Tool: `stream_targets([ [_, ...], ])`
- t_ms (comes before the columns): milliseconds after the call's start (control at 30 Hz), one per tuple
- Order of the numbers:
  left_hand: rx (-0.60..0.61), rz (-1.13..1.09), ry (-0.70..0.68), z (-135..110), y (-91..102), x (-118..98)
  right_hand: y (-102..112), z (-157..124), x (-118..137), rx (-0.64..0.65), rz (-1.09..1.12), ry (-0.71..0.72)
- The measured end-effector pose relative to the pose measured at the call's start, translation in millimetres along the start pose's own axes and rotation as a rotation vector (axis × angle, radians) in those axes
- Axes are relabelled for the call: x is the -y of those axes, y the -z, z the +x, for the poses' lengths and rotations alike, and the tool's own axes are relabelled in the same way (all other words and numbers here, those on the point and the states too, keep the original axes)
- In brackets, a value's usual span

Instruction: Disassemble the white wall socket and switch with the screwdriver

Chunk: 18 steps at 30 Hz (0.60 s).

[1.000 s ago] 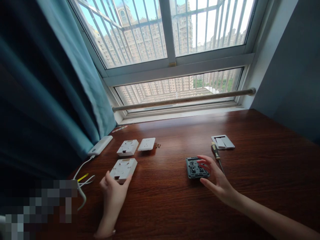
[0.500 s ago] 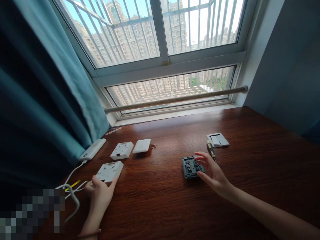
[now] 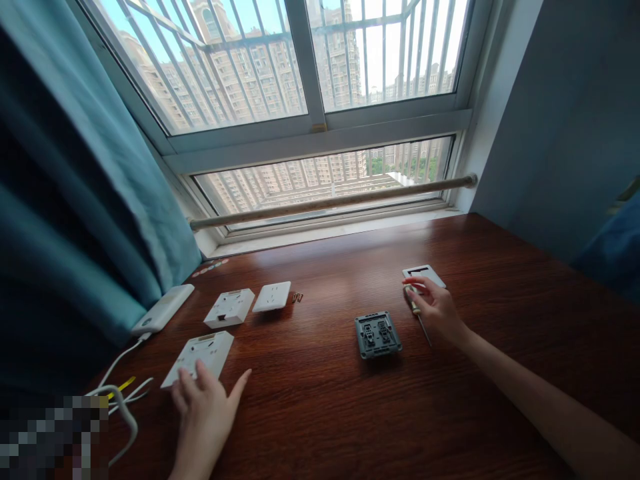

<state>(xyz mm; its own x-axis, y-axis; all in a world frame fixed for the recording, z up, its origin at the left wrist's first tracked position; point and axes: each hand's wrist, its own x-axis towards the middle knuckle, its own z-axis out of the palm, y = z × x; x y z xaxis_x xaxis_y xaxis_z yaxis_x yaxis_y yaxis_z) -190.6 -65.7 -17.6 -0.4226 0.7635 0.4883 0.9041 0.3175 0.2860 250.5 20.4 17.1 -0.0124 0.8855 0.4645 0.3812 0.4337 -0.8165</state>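
My left hand (image 3: 207,410) is open with its fingers spread, over the near edge of a white plastic wall box (image 3: 207,353). Its fingertips seem to touch the box. My right hand (image 3: 436,308) has its thumb and fingers round the pale handle of a screwdriver (image 3: 420,320), whose thin shaft points toward me on the table. Left of that hand lies a dark grey square switch back plate (image 3: 379,335) with two black mechanisms facing up. Just behind the right hand is a white switch cover (image 3: 431,272), partly hidden by the fingers.
A second white wall box (image 3: 230,308), a white socket panel (image 3: 273,297) and a few screws (image 3: 297,298) lie further back. At left are a white power strip (image 3: 164,309), cables (image 3: 133,417) and a blue curtain (image 3: 145,220). A window with a rail (image 3: 335,202) backs the wooden table.
My right hand has moved from the grey switch plate, back and right, onto the screwdriver handle. My left hand has loosened from the wall box's sides and spread its fingers. The view has shifted slightly.
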Motion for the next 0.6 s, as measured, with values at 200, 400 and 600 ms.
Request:
stream_targets([
  [200,0.448,-0.381,-0.569,-33.4,10.1,-96.6,47.9,30.2,-62.8,0.063,-0.486,0.198],
  [400,0.67,-0.67,-0.924,-20.0,-3.7,-180.8,52.5,24.2,-91.1,0.208,-0.729,0.183],
  [600,0.665,-0.741,-1.014,-25.4,-24.5,-201.2,48.7,29.0,-81.7,0.279,-0.852,0.214],
])
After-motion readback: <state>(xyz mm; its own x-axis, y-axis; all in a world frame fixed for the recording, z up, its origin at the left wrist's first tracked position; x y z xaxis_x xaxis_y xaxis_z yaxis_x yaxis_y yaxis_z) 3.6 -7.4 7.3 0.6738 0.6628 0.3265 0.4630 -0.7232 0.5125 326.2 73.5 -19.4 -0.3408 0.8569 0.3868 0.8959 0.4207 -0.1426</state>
